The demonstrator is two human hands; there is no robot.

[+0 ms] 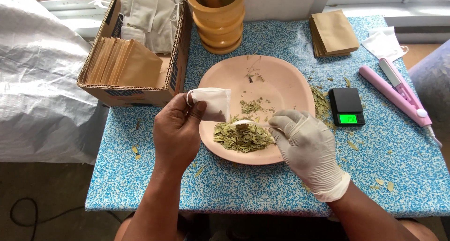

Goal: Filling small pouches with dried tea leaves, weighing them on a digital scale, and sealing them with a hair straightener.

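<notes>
White pouch: small cloth-like tea bag (213,103), pinched at its left edge by the bare left hand (177,131), held over the near-left rim of the plate; mouth faces toward the right hand, probably so leaf can go straight in.
Left grip: thumb and fingers closed on the bag's edge, bag hanging free to the right.
Right hand: gloved in pale latex (307,149), fingers curled together around a small white spoon (243,123) whose bowl rests at the top of the leaf heap; glove likely there to keep the leaf clean.
Leaf: dried green crushed leaves (243,138) heaped on the near part of the plate, a thinner scatter toward the centre.
Plate: shallow pink dish (281,79) on the counter, directly before the person, catching spill beneath bag and spoon.
Scale: small black pocket scale (347,106) with a lit green display, just right of the plate, within reach of the gloved hand.
Sealer: pink clamp-type tool (398,93) lying further right.
Envelopes: stack of brown paper sachets (333,33) at the far right; more stand in a cardboard box (110,93) at the far left, with white bags behind them.
Mortar: yellow-brown mortar with pestle (216,18) behind the plate.
Counter: blue speckled cloth (140,185), stray leaf bits around the plate.
</notes>
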